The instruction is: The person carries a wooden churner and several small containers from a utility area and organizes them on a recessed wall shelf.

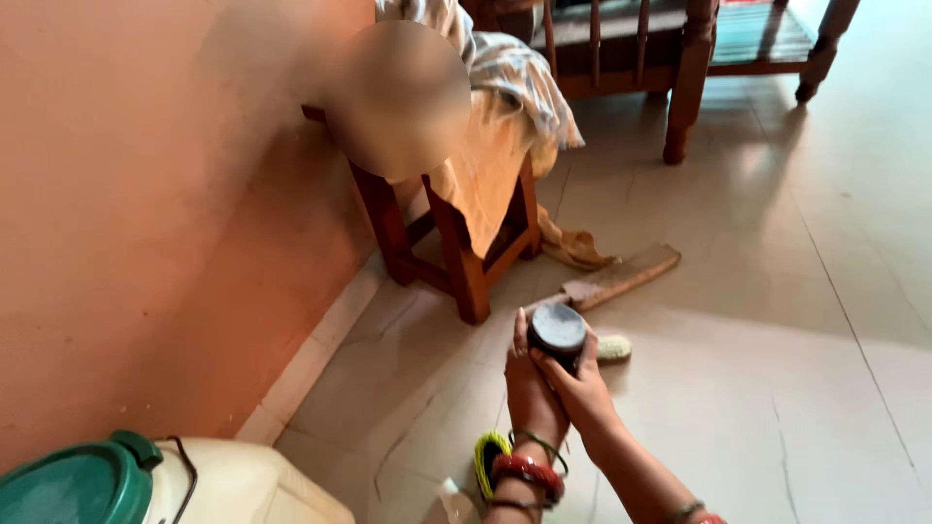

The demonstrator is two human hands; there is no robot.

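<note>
Both hands meet over the tiled floor [738, 408], just in front of the wooden stool [456, 243]: the left hand [529, 388] cups a small round dark tin [557, 330] from below, fingers curled snug against its side, while the right hand [581, 388] closes its fingers over the lid edge. Held in mid-air by fingertips alone, the tin could slip and drop beside the wooden bat [621, 278] and the small brush [612, 348] if either grip loosens.

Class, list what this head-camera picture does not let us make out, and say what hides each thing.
- Small round tin: its underside, covered by the left hand and right hand.
- Pale container with green lid: cut by the bottom edge.
- Wooden stool: its seat, under draped cloth and a blurred patch.
</note>
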